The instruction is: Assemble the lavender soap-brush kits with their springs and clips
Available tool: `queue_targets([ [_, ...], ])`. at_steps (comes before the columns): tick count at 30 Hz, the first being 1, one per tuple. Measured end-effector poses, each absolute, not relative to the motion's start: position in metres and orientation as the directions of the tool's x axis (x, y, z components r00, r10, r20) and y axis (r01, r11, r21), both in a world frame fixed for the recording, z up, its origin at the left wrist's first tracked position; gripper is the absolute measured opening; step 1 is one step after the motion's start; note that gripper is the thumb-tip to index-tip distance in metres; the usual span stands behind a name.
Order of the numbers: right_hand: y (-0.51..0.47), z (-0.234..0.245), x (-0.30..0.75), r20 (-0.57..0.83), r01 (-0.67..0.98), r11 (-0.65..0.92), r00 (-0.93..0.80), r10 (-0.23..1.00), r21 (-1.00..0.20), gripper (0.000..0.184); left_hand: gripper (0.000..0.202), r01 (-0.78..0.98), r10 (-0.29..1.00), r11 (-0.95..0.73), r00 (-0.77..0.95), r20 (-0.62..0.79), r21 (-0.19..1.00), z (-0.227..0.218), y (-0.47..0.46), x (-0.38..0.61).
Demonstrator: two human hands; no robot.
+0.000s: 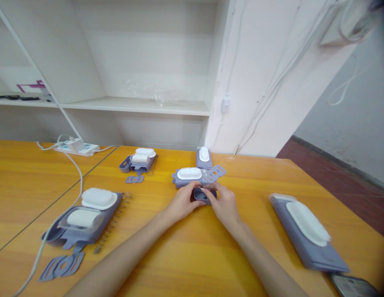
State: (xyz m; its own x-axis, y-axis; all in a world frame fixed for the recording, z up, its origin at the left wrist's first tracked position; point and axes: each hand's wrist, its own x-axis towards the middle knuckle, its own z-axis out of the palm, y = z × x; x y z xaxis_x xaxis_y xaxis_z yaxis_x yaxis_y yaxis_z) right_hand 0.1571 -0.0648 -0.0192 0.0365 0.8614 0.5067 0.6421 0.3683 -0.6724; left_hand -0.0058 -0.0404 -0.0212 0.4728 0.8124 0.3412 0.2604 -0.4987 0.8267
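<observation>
Both my hands meet at the middle of the wooden table (192,251) on a small lilac plastic part (200,194). My left hand (183,202) curls round its left side and my right hand (222,203) pinches its right end. Just beyond them lies a lilac tray with a white brush (189,173) on it and a flat lilac slotted piece (214,173). Another lilac piece with a white brush (204,155) stands behind those.
A lilac set with white brushes (86,216) and a flat slotted piece (62,266) lie near left; a similar set (139,160) sits farther back. A long lilac tray with a white pad (306,233) lies right. A power strip (77,147) and its cable (74,194) run along the left.
</observation>
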Motion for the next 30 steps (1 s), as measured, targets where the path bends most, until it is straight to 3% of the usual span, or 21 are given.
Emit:
queue_targets([
  [4, -0.062, -0.023, 0.155, 0.526, 0.627, 0.365, 0.084, 0.846, -0.688, 0.028, 0.045, 0.268, 0.816, -0.481, 0.483, 0.316, 0.835, -0.020, -0.037, -0.007],
  [12, -0.070, -0.010, 0.158, 0.458, 0.516, 0.363, 0.066, 0.886, -0.776, 0.022, 0.042, 0.265, 0.798, -0.540, 0.464, 0.385, 0.799, -0.009, -0.045, 0.013],
  [15, -0.070, -0.013, 0.167, 0.442, 0.468, 0.345, 0.113, 0.890, -0.814, 0.022, 0.036, 0.410, 0.772, -0.620, 0.472, 0.427, 0.669, 0.001, -0.049, 0.021],
  [19, -0.065, -0.020, 0.180, 0.445, 0.462, 0.331, 0.162, 0.881, -0.823, 0.023, 0.025, 0.543, 0.659, -0.750, 0.566, 0.495, 0.377, 0.022, -0.048, 0.018],
  [22, -0.062, -0.024, 0.187, 0.449, 0.468, 0.315, 0.206, 0.870, -0.826, 0.025, 0.020, 0.634, 0.650, -0.735, 0.560, 0.514, 0.239, 0.034, -0.039, 0.014],
  [25, -0.061, -0.025, 0.191, 0.447, 0.469, 0.297, 0.248, 0.860, -0.832, 0.028, 0.025, 0.748, 0.704, -0.642, 0.488, 0.517, 0.169, 0.034, -0.024, 0.012],
  [30, -0.059, -0.028, 0.191, 0.447, 0.449, 0.298, 0.273, 0.852, -0.842, 0.031, 0.055, 0.778, 0.745, -0.608, 0.491, 0.451, 0.158, 0.017, -0.006, 0.001],
])
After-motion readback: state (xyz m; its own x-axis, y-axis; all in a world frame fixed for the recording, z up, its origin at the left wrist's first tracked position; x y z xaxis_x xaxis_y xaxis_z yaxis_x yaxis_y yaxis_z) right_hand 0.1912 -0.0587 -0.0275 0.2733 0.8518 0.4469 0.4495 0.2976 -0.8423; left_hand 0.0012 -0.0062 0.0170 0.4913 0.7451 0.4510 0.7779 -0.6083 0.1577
